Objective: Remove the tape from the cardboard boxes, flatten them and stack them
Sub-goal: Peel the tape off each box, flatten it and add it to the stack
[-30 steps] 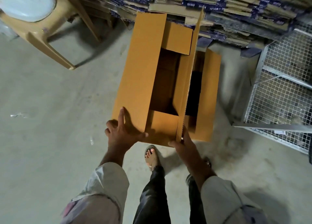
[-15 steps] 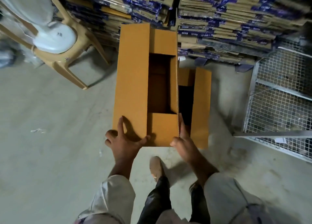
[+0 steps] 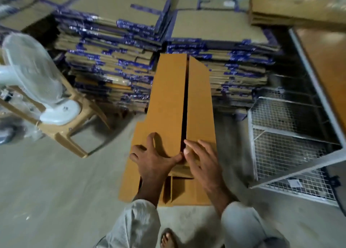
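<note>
So here we've got the cardboard box [image 3: 168, 116] right in front of us, down low over the concrete floor [image 3: 46, 182], with its long axis running straight away from us, near end at our hands and far end pointing at the stacks of flattened boxes [image 3: 116, 60] against the back. Two long flaps meet along a dark seam down the middle, and that seam is what the next move hangs on, we reckon. Our left hand [image 3: 155, 159] sits on the left flap with fingers spread wide and curled a bit, pressing flat and not gripping anything. Our right hand [image 3: 202, 159] lies on the right flap, fingers open and stretched out flat, also gripping nothing. Both thumbs almost meet at the seam, so neither hand is really nearer; they're side by side at the near end. We can't spot any tape on this box from here. To squash it, we'd guess the push has to go down and forward along that long axis. A fan on a plastic chair [image 3: 74, 120] sits off to the left and a wire cage [image 3: 290, 135] to the right, both well apart.
</note>
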`<state>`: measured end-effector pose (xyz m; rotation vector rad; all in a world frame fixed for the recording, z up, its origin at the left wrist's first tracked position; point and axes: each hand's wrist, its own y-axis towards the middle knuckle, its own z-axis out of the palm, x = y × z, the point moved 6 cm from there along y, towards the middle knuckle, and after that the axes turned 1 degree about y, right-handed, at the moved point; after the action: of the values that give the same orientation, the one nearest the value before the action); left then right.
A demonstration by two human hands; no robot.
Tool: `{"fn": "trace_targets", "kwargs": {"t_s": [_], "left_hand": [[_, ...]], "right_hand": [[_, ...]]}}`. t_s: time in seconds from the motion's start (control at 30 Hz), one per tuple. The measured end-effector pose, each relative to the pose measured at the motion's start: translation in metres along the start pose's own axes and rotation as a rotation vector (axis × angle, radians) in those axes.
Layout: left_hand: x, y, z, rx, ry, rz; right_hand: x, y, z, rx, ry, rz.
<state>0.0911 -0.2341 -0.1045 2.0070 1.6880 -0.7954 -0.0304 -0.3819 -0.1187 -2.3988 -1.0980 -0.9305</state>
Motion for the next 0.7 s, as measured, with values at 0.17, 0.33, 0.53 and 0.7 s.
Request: {"fn": "trace_targets", "kwargs": {"t_s": [0.17, 0.33, 0.53, 0.7], "left_hand": [[-0.075, -0.013, 0.022, 0.103, -0.055, 0.059], [-0.169, -0.047, 0.053, 0.154, -0.167, 0.168], [-0.301, -0.095, 0.078, 0.227, -0.278, 0.294], [-0.407, -0.156, 0.104, 0.221, -0.333, 0.391]], "right_hand": [[-0.038, -0.008, -0.075, -0.263, -0.045, -0.095], [-0.07, -0.009, -0.185, -0.512, -0.155, -0.158], [-0.117, -0.024, -0.338, -0.747, -0.133, 0.115], [-0.161, -0.041, -0.451, -0.669, 0.081, 0.107]]}}
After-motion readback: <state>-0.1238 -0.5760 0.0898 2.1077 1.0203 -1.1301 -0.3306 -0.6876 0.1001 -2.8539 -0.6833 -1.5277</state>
